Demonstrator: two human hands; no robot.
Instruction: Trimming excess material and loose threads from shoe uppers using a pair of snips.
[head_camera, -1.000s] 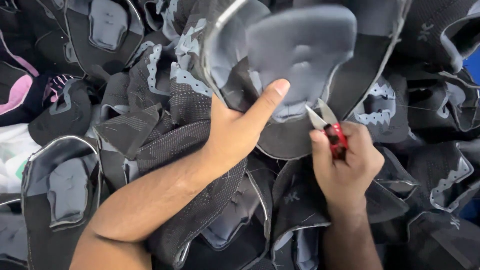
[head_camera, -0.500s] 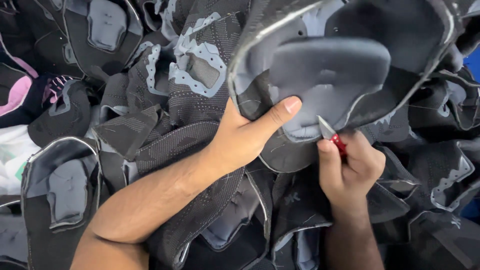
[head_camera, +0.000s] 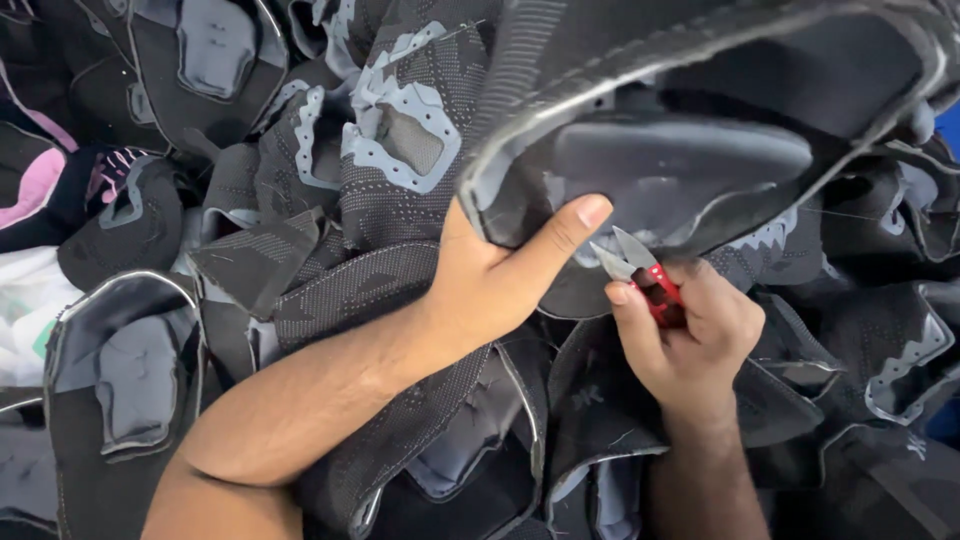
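Red snips (head_camera: 655, 290): sitting in the right hand, red handle tucked into the palm, the two short metal blades standing apart and pointing toward eleven o'clock, tips just beside the left thumb and right at the lower edge of the raised shoe upper.

Right hand (head_camera: 690, 335): coming in from five o'clock, fingers curling closed around the snips' handle, forefinger lying along its side.

Left hand (head_camera: 495, 280): reaching in from seven o'clock across the heap, gripping the raised shoe upper, thumb stretching out flat over its inner face toward two o'clock, the other fingers hiding behind the fabric.

Raised shoe upper (head_camera: 690, 165): being held up at one o'clock from the hands, black knit with a pale stitched edge, its smooth grey inner pad facing the onlooker; its lower rim is hanging just above the snips.

Heap of shoe uppers (head_camera: 390, 150): lying under and all around both arms, black mesh pieces with pale grey trim, overlapping every way.

Flat black piece (head_camera: 120, 370): lying at nine o'clock, grey lining showing, pale edge running round it.

Pink-lined piece (head_camera: 40, 185): resting far off at ten o'clock, beside something white below it.
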